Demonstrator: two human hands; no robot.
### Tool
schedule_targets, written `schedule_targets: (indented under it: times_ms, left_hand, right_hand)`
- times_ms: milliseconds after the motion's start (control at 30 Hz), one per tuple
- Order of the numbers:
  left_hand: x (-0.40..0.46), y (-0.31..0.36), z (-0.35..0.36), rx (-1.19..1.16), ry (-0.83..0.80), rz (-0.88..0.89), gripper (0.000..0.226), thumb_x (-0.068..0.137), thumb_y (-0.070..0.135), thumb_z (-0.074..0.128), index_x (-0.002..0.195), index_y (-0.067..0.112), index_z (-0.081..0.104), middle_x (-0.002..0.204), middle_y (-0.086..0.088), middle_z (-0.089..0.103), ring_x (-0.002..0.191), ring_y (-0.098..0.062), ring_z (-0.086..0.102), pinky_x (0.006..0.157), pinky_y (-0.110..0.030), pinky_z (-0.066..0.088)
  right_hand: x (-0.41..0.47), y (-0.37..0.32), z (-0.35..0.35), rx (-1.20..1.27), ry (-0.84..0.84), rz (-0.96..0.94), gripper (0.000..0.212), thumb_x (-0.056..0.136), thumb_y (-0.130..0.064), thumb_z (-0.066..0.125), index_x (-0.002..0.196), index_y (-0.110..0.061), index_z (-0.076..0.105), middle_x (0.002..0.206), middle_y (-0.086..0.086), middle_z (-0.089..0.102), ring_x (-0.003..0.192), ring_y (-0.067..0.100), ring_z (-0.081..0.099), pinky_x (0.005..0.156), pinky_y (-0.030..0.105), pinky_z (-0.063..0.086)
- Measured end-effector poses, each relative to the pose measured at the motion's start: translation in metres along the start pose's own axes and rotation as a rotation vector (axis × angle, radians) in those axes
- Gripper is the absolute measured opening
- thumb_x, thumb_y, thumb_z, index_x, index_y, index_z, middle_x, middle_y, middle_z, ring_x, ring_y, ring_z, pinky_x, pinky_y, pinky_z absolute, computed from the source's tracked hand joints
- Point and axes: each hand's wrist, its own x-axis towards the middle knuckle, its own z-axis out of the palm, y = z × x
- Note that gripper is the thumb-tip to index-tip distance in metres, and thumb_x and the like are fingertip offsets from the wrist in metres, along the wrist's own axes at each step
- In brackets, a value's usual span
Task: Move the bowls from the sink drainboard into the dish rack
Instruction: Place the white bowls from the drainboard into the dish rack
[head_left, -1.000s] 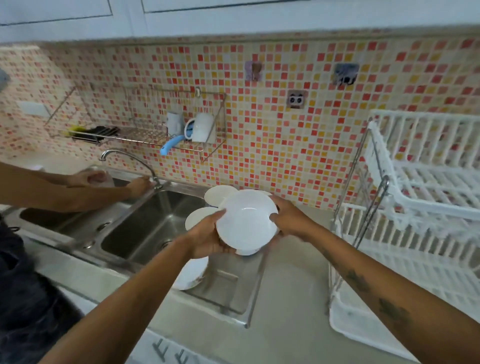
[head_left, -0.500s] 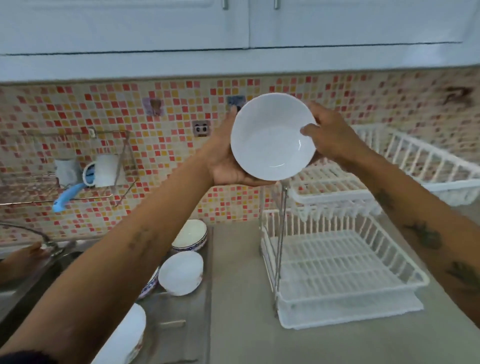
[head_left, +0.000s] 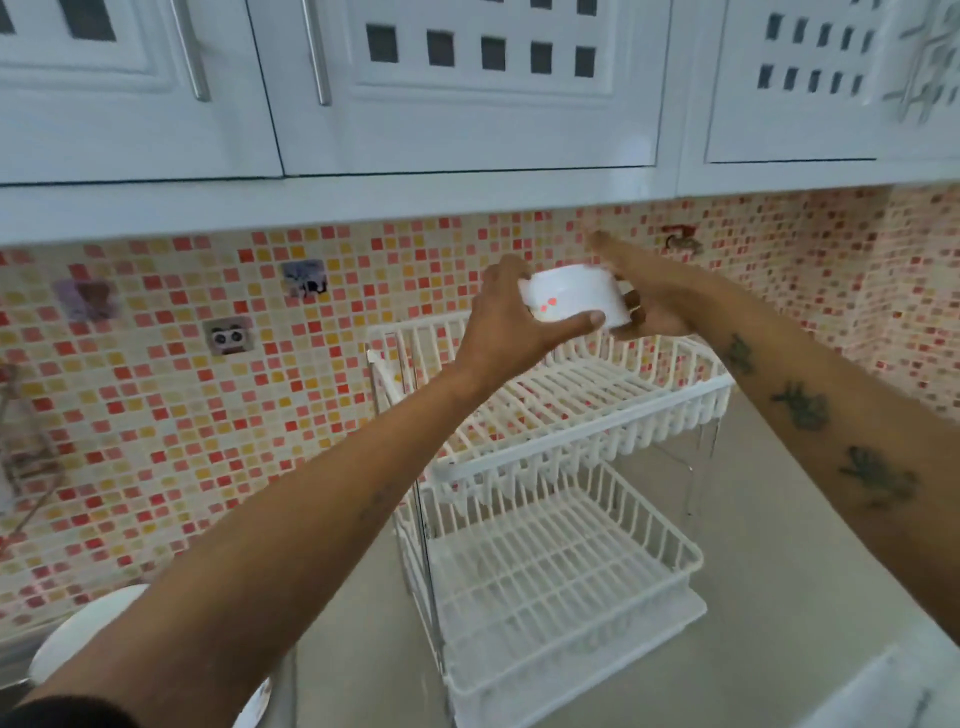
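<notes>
I hold a white bowl (head_left: 574, 299) turned on its side, above the back of the upper tier of the white two-tier dish rack (head_left: 571, 410). My left hand (head_left: 511, 325) grips its left side with the thumb under the rim. My right hand (head_left: 647, 299) holds its right side, fingers stretched toward the wall. Both rack tiers hold no dishes. Another white bowl (head_left: 83, 631) shows at the lower left edge, partly hidden by my left forearm.
The rack stands on a grey counter (head_left: 779, 545) against a red and orange mosaic tile wall (head_left: 208, 415). White upper cabinets (head_left: 467, 104) hang low overhead. A steel drainboard edge (head_left: 283, 691) shows at the bottom left.
The view has swung right and up, away from the sink. The bowl has gone from facing me to lying sideways, farther back over the rack's upper tier.
</notes>
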Motion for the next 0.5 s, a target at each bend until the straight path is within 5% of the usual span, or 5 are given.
schedule_targets:
  times_ms: [133,400,500]
  left_hand:
    - [0.004,-0.006,0.036,0.267,-0.04,0.232,0.088,0.055,0.051,0.087,0.121,0.006,0.049,0.127,-0.012,0.047,0.111,-0.033,0.047,0.091,-0.043,0.045]
    - [-0.001,-0.03,0.048,0.255,-0.382,-0.013,0.104,0.073,0.041,0.081,0.152,0.011,0.02,0.157,-0.016,0.02,0.145,-0.035,0.024,0.115,-0.05,0.032]
    - [-0.007,-0.027,0.038,0.401,-0.622,-0.115,0.091,0.084,0.045,0.069,0.154,0.015,0.018,0.155,-0.013,0.027,0.14,-0.033,0.035,0.111,-0.043,0.035]
  right_hand:
    - [0.03,0.013,-0.005,-0.091,-0.006,0.179,0.053,0.085,-0.05,0.055,0.119,-0.01,0.059,0.124,0.018,0.065,0.113,0.036,0.064,0.098,0.052,0.05]
    - [0.063,0.06,-0.007,0.028,0.205,0.269,0.053,0.095,-0.04,0.052,0.136,-0.009,0.043,0.119,0.018,0.053,0.101,0.038,0.054,0.075,0.053,0.049]
    - [0.073,0.074,-0.007,-0.014,0.3,0.228,0.057,0.095,-0.039,0.052,0.14,-0.004,0.041,0.132,0.021,0.053,0.115,0.042,0.056,0.083,0.055,0.048]
